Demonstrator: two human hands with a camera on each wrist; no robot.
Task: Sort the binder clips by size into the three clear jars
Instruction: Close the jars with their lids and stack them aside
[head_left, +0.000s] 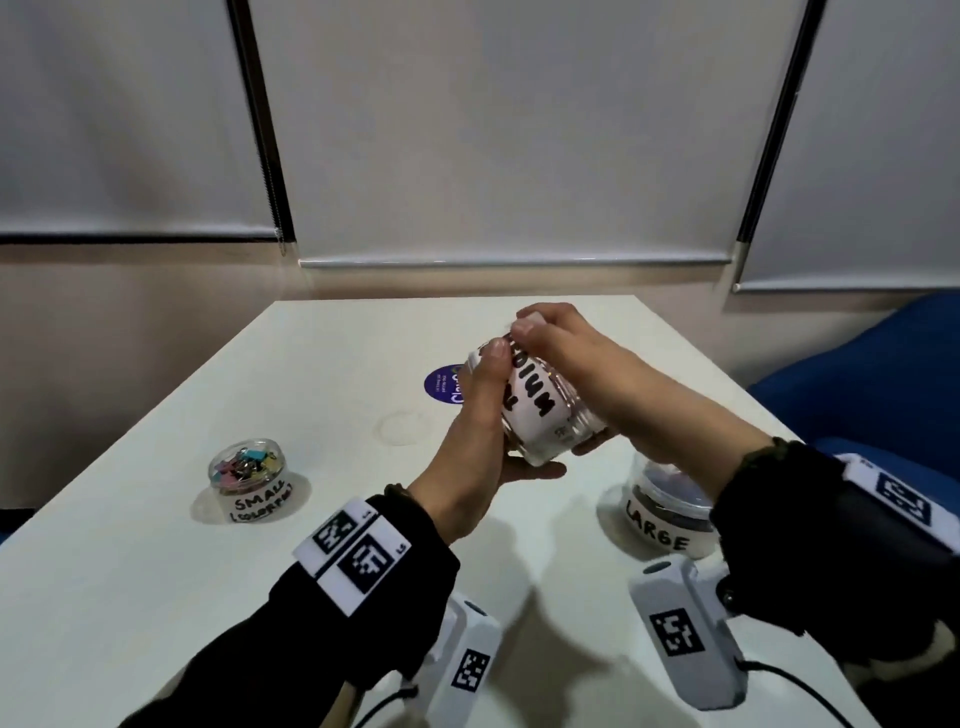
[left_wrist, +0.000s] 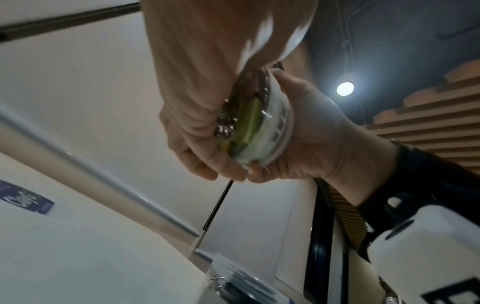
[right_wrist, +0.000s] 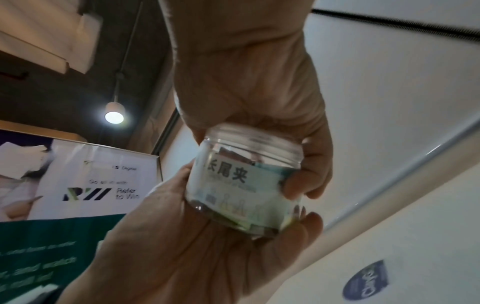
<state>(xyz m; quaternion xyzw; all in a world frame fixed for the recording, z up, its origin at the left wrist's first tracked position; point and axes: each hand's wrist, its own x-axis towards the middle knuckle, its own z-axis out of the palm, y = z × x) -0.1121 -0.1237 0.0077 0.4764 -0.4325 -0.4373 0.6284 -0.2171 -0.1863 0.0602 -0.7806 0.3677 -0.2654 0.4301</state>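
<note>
A clear jar labelled MEDIUM (head_left: 540, 410) is held tilted above the white table (head_left: 156, 571) by both hands. My left hand (head_left: 480, 415) grips its body and base, thumb on the label and fingers underneath. My right hand (head_left: 571, 353) curls over its threaded mouth, hiding the opening. In the right wrist view the right hand (right_wrist: 249, 82) clasps the neck of the jar (right_wrist: 241, 185) while the left hand (right_wrist: 194, 257) cradles it. Through the jar's base (left_wrist: 270, 131) a green clip (left_wrist: 249, 123) and silver handles show.
A jar labelled SMALL (head_left: 248, 465) with several coloured clips stands at the left. A jar labelled LARGE (head_left: 667, 506) stands at the right, half hidden by my right forearm. A faint clear disc (head_left: 402, 428) and a purple sticker (head_left: 441, 384) lie mid-table. Blue chair (head_left: 883, 374) at right.
</note>
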